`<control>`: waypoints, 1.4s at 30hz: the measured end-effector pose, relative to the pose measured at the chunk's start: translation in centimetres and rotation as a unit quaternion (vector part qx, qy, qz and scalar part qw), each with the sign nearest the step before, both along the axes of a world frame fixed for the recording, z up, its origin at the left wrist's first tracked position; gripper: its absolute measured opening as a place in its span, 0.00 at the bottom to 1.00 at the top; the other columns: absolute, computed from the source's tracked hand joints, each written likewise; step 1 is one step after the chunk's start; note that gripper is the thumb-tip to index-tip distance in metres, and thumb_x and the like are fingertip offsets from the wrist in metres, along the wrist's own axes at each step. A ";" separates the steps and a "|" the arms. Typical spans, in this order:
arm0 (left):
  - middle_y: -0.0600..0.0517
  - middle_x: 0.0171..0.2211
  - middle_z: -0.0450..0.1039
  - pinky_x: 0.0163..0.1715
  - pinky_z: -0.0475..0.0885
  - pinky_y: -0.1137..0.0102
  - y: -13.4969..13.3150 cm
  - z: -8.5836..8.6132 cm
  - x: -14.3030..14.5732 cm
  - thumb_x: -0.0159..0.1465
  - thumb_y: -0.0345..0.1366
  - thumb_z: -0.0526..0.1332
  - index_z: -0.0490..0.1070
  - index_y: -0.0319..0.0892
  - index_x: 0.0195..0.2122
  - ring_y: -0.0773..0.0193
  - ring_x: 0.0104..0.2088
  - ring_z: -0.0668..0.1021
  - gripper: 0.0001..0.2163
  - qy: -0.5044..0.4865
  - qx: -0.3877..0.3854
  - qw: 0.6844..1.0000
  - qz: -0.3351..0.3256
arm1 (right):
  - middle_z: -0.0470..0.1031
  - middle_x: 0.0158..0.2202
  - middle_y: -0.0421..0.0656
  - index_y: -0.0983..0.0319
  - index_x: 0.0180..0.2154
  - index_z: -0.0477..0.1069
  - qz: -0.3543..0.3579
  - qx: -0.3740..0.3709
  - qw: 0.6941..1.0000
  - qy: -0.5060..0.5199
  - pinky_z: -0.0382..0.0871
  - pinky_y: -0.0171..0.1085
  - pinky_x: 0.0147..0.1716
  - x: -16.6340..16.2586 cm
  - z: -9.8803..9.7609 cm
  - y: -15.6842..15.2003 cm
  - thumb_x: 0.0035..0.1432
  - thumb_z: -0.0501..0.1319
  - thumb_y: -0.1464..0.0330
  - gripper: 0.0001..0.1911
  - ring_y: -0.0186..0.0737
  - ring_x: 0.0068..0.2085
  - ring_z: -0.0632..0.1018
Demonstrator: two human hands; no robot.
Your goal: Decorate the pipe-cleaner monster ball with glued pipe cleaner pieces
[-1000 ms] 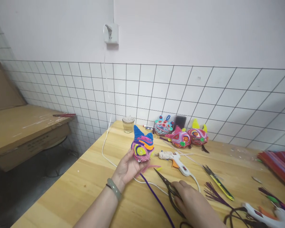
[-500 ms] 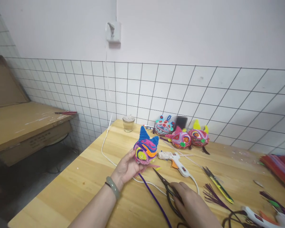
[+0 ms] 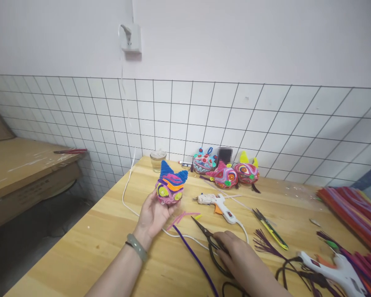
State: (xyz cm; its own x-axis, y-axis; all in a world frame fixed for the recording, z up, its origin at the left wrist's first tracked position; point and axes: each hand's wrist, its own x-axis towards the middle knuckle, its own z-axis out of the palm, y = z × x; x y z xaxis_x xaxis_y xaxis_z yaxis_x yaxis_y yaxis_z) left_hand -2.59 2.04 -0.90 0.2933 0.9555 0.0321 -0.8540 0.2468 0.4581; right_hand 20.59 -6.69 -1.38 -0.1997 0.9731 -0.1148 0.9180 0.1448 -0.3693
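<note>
My left hand [image 3: 151, 215] holds up a colourful pipe-cleaner cat head [image 3: 170, 186] with blue ears, its face turned toward me. My right hand [image 3: 239, 258] rests flat on the wooden table [image 3: 105, 243], its fingers on the handles of black scissors [image 3: 210, 241] whose blades point up and left. A purple pipe cleaner [image 3: 195, 260] and pink and yellow scraps [image 3: 185, 216] lie between the hands.
A white glue gun [image 3: 218, 203] lies mid-table, its cord [image 3: 128, 181] running up to a wall socket [image 3: 130, 38]. Three finished heads [image 3: 225, 173] and a glass jar [image 3: 157, 160] stand by the tiled wall. Yellow snips [image 3: 270, 229], a second glue gun [image 3: 334, 266] and a pipe-cleaner bundle [image 3: 352, 210] lie right.
My left hand has turned the cat head so its face points at me. The view swung to the right. My right hand stays on the scissors.
</note>
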 end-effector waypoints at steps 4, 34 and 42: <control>0.40 0.47 0.74 0.45 0.72 0.60 -0.1 0.3 0.1 0.63 0.39 0.54 0.61 0.39 0.56 0.53 0.47 0.76 0.21 -0.005 -0.006 1.000 0.003 | 0.74 0.44 0.50 0.63 0.47 0.70 0.002 0.005 1.000 0.004 0.66 0.39 0.45 0.1 -0.1 0.1 0.57 0.50 0.74 0.18 0.45 0.45 0.75; 0.45 0.50 0.70 0.48 0.70 0.53 -1.0 0.7 1.1 0.57 0.30 0.63 0.65 0.45 0.46 0.52 0.48 0.75 0.15 0.115 0.056 0.992 0.020 | 0.72 0.20 0.37 0.61 0.24 0.71 -0.139 0.010 0.987 0.078 0.59 0.32 0.24 4.6 -1.1 8.9 0.49 0.61 0.62 0.10 0.38 0.25 0.73; 0.44 0.49 0.69 0.44 0.69 0.43 -1.6 1.1 1.9 0.50 0.31 0.69 0.62 0.47 0.48 0.48 0.44 0.77 0.25 0.098 0.113 0.989 0.000 | 0.68 0.18 0.37 0.61 0.27 0.66 -0.140 -0.035 0.975 0.172 0.59 0.32 0.20 5.5 -0.3 7.9 0.52 0.57 0.60 0.11 0.35 0.21 0.69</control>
